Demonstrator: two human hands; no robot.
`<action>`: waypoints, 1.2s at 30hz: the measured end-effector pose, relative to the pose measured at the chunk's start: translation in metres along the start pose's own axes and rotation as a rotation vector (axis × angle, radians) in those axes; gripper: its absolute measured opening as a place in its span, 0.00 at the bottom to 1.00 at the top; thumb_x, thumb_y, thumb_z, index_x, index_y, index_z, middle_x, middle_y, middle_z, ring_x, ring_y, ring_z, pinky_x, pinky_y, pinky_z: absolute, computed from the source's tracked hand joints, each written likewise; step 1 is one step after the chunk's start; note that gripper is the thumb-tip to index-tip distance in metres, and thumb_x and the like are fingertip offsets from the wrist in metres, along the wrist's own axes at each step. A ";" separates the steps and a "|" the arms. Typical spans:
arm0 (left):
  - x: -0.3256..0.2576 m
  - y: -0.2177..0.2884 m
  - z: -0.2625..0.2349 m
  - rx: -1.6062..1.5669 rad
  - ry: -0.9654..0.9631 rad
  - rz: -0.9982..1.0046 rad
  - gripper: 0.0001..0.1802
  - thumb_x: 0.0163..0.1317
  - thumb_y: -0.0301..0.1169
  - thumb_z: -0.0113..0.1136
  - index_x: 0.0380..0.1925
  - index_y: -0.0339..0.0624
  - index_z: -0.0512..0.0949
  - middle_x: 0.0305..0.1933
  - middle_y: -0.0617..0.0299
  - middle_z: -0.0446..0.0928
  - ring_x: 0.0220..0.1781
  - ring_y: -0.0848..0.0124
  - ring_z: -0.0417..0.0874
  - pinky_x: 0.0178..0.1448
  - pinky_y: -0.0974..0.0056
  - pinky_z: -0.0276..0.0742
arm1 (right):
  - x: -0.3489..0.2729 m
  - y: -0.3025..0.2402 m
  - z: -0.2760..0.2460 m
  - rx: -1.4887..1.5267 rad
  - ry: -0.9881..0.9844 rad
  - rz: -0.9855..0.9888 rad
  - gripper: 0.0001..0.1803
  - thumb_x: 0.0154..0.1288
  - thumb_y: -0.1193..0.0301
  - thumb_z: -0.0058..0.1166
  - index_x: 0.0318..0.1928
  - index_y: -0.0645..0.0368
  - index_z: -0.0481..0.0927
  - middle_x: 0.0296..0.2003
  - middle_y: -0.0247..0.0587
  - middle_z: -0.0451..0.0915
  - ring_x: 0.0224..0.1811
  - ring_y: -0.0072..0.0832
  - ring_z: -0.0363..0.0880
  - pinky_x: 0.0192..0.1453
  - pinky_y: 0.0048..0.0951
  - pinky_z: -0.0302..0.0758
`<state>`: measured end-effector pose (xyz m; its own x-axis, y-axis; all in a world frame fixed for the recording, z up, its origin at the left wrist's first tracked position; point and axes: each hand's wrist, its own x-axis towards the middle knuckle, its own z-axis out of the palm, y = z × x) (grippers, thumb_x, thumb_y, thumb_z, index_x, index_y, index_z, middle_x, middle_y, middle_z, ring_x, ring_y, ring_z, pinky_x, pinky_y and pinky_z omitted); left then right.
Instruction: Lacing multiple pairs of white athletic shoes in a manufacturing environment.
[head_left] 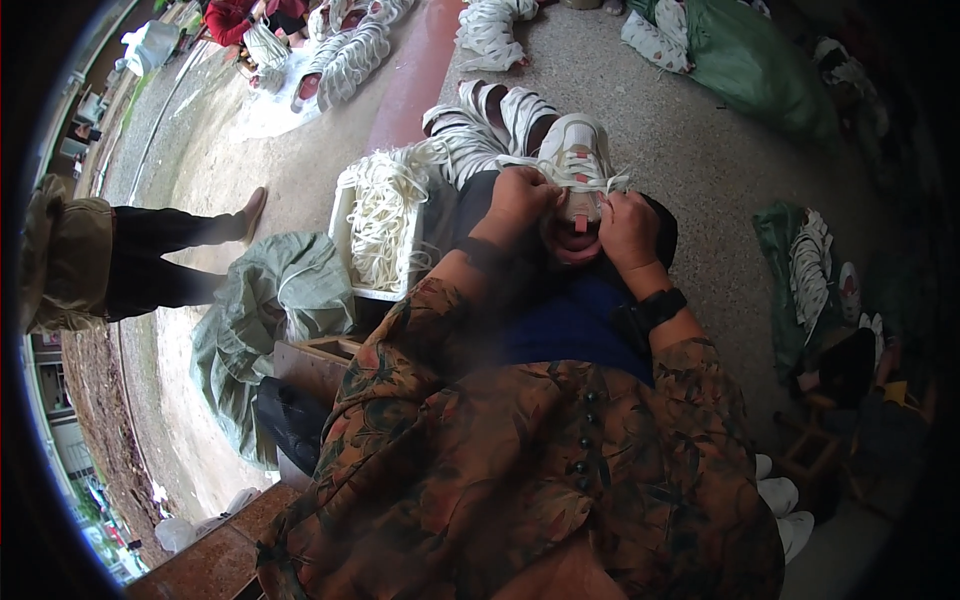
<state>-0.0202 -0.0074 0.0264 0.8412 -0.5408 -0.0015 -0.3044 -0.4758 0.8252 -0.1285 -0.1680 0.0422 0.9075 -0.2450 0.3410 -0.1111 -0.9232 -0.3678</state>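
A white and beige sneaker (574, 143) with pink accents rests on my lap, its toe pointing away and its pink-lined opening toward me. White shoelace (585, 183) runs across its front, with loose ends at the upper eyelets. On the left side of the shoe, my left hand (521, 203) is closed, fingertips pinching the lace. My right hand (630, 228) pinches lace at the shoe's right side, thumb and fingers together. The exact grip of the fingertips is partly hidden.
Left of my knees stands a white bin (388, 225) of white laces. Beyond the sneaker lie rows of white shoes (470, 140). A pale green sack (290, 290) sits near my left arm, a green sack (755, 70) far right. A person (150, 245) stands at left.
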 end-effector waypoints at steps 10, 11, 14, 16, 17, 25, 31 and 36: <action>-0.022 -0.002 0.014 0.434 0.200 0.487 0.08 0.58 0.36 0.56 0.29 0.46 0.81 0.32 0.61 0.79 0.35 0.59 0.81 0.40 0.56 0.78 | 0.018 -0.025 0.031 0.283 0.017 -0.194 0.05 0.56 0.75 0.50 0.31 0.61 0.78 0.32 0.56 0.78 0.37 0.54 0.77 0.43 0.46 0.75; -0.022 -0.002 0.014 0.438 0.156 0.473 0.08 0.58 0.36 0.56 0.29 0.46 0.81 0.32 0.61 0.79 0.35 0.59 0.81 0.40 0.56 0.78 | 0.017 -0.024 0.033 0.251 0.013 -0.208 0.05 0.55 0.75 0.49 0.32 0.61 0.78 0.33 0.55 0.77 0.37 0.53 0.78 0.43 0.46 0.75; -0.019 -0.003 0.015 0.442 0.206 0.432 0.07 0.56 0.34 0.54 0.26 0.48 0.80 0.26 0.57 0.77 0.31 0.58 0.80 0.36 0.56 0.76 | 0.014 -0.024 0.036 0.152 -0.025 -0.197 0.05 0.55 0.75 0.50 0.32 0.60 0.78 0.34 0.55 0.77 0.36 0.51 0.79 0.41 0.45 0.76; -0.014 -0.005 0.014 0.411 0.145 0.219 0.09 0.56 0.35 0.54 0.28 0.46 0.81 0.28 0.53 0.79 0.33 0.53 0.81 0.38 0.53 0.76 | 0.014 -0.027 0.037 0.088 -0.055 -0.175 0.05 0.55 0.75 0.50 0.32 0.60 0.78 0.35 0.54 0.77 0.35 0.50 0.79 0.39 0.44 0.77; -0.012 -0.006 0.012 0.414 0.143 0.225 0.09 0.56 0.35 0.54 0.28 0.46 0.81 0.28 0.53 0.79 0.33 0.53 0.81 0.38 0.53 0.76 | 0.017 -0.029 0.038 0.038 -0.084 -0.196 0.05 0.55 0.75 0.49 0.32 0.60 0.78 0.34 0.53 0.77 0.34 0.49 0.79 0.37 0.43 0.78; -0.016 -0.002 0.006 0.196 0.122 0.046 0.12 0.56 0.39 0.57 0.26 0.42 0.81 0.30 0.48 0.80 0.36 0.49 0.81 0.41 0.52 0.76 | 0.023 -0.031 0.008 -0.118 -0.110 -0.429 0.05 0.55 0.74 0.51 0.28 0.61 0.79 0.30 0.51 0.78 0.31 0.45 0.80 0.36 0.40 0.78; -0.024 0.009 -0.001 -0.077 0.133 -0.016 0.15 0.55 0.39 0.63 0.26 0.36 0.80 0.26 0.52 0.80 0.31 0.61 0.83 0.39 0.61 0.77 | -0.009 0.015 -0.047 0.309 -0.562 -0.429 0.09 0.56 0.70 0.55 0.23 0.61 0.78 0.24 0.51 0.78 0.30 0.47 0.79 0.37 0.42 0.76; -0.011 0.024 0.016 0.136 0.262 0.465 0.08 0.51 0.37 0.64 0.27 0.45 0.82 0.26 0.60 0.78 0.30 0.62 0.81 0.37 0.58 0.76 | -0.008 0.018 -0.026 0.395 -0.252 0.045 0.10 0.59 0.69 0.54 0.27 0.63 0.75 0.25 0.56 0.77 0.30 0.52 0.78 0.36 0.45 0.74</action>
<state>-0.0444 -0.0240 0.0374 0.6822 -0.5325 0.5010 -0.7109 -0.3229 0.6249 -0.1478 -0.1903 0.0555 0.9809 -0.1573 0.1142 -0.0341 -0.7178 -0.6954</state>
